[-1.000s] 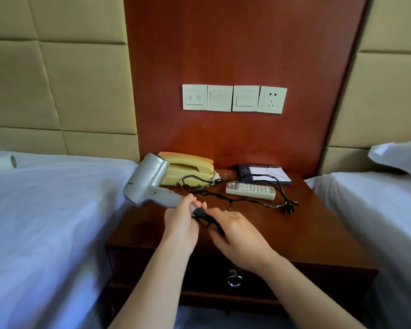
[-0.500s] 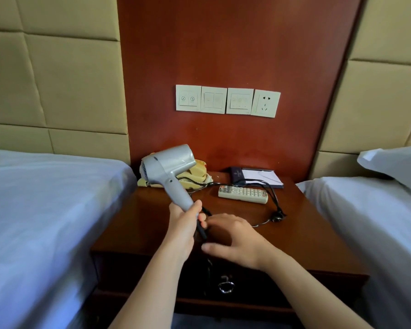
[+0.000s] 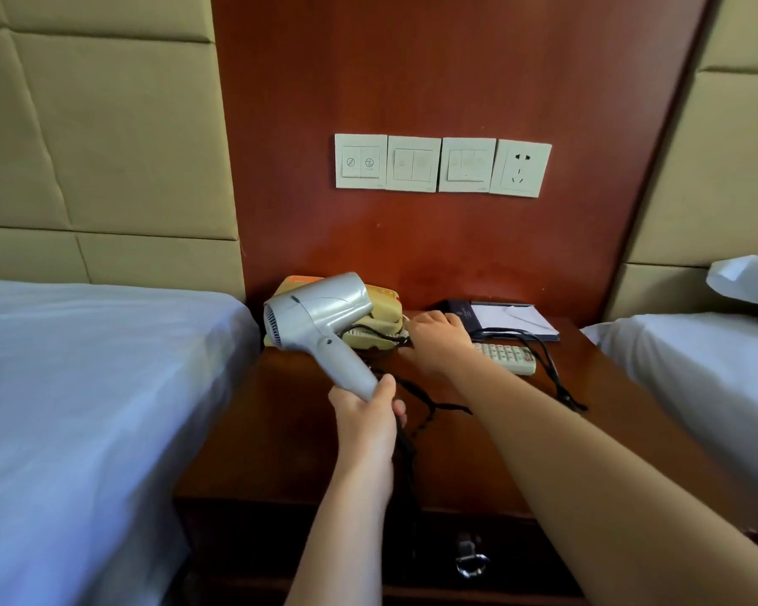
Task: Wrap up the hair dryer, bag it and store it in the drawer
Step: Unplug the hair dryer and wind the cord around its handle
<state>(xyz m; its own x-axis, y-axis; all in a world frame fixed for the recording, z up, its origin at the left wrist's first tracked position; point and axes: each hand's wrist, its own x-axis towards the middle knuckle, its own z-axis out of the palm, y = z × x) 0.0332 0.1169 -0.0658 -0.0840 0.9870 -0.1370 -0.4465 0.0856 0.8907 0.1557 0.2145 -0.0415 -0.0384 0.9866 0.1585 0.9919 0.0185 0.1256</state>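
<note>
The one drawer [image 3: 543, 566] is closed (its inside is hidden), with one metal handle [image 3: 471, 559]. Above the nightstand [image 3: 289, 452], the left hand [image 3: 362, 422] has its fingers wrapped around the grip of the one dryer [image 3: 320, 317], held in the air. The black cord [image 3: 405, 452] hangs beside this wrist. The right hand [image 3: 438, 336] lies farther, on the cord; I cannot tell if it grips. Near it are one remote [image 3: 510, 358], one phone [image 3: 379, 330] and one notepad [image 3: 513, 319]. Two beds [image 3: 84, 387] stand at the sides. On the wall are four plates [image 3: 440, 166].

Left grip [image 3: 362, 413] clenched, right grip [image 3: 438, 338] outstretched
</note>
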